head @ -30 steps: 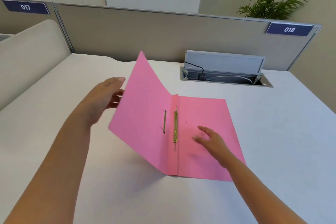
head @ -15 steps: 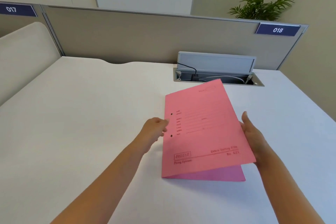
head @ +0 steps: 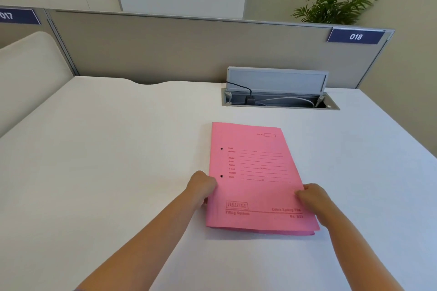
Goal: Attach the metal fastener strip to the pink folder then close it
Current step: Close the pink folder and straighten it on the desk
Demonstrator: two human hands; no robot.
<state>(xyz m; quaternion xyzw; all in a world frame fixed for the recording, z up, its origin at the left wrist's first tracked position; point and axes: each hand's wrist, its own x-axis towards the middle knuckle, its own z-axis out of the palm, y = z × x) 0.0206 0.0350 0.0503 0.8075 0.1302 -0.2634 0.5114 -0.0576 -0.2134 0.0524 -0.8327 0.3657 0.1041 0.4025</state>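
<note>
The folder (head: 257, 179) is lying closed on the white surface (head: 118, 149), printed cover up, a little way in front of the open cable box (head: 279, 99) set into it. The left hand (head: 202, 184) is curling against the spine edge, fingers tucked so that I cannot tell whether they are pinching the card or only resting beside it. The right hand (head: 311, 194) is pressing its curled fingers on the open edge, near the lower corner. Neither is spread wide; both are sitting narrow and bunched at the folder's sides.

The strip itself is hidden under the cover, so whether it is seated properly cannot be checked from here; only two dark punch holes are showing near the spine.

Judging by the bottom edge, the risk is mostly in the closing. The back leaf is peeking out below and to the right of the cover, so the two leaves are not lining up squarely. If the hands are letting go now, the cover is likely springing up a little along the open edge, since stiff card over a metal strip tends to resist lying flat. Pushing harder on one side only could be skewing the cover further or sliding the whole folder across the smooth surface. A loose prong inside could also be snagging the cover.
</note>
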